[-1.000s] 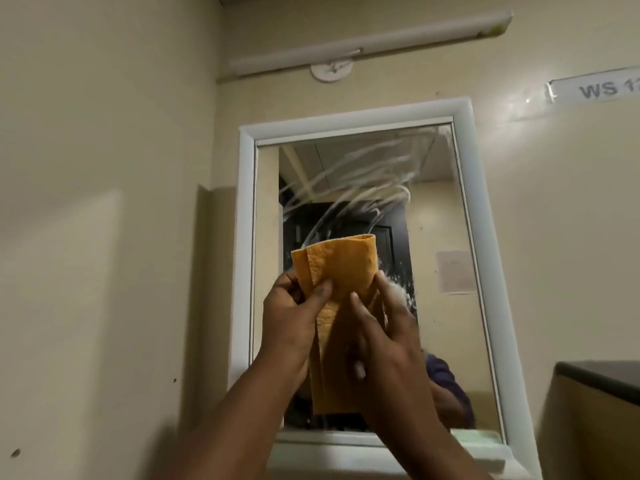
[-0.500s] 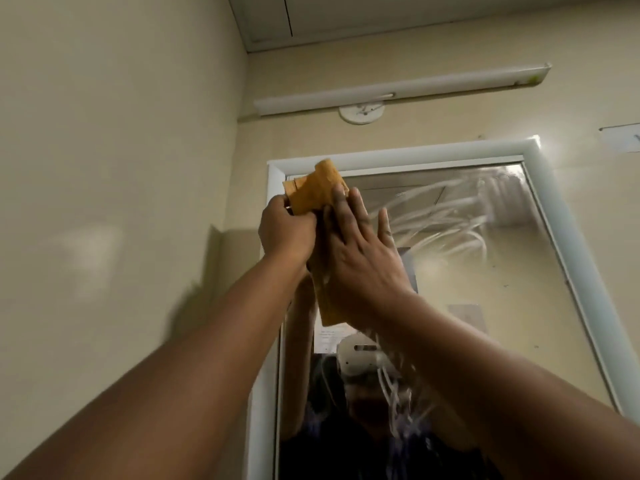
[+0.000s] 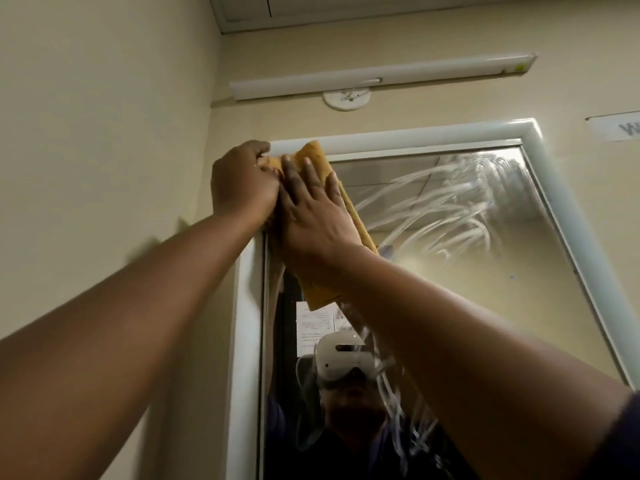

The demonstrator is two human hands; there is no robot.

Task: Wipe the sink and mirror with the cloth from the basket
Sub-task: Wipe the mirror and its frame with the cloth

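Observation:
An orange cloth [image 3: 320, 285] lies flat against the upper left corner of the white-framed mirror [image 3: 467, 258]. My left hand [image 3: 240, 183] grips the cloth's top edge at the frame corner. My right hand [image 3: 313, 209] presses flat on the cloth, fingers spread, pinning it to the glass. White curved wipe streaks cover the upper right of the glass, and more run down below my right forearm. The sink and the basket are out of view.
The left wall [image 3: 104, 133] meets the mirror's frame closely. A white tube light [image 3: 381, 79] and a round ceiling rose [image 3: 346, 98] sit above the mirror. A paper label [image 3: 616, 128] is on the wall at the right edge.
Both hands have carried the cloth from the mirror's middle up to its top left corner, and my view has tilted upward. The right hand now lies flat on the cloth.

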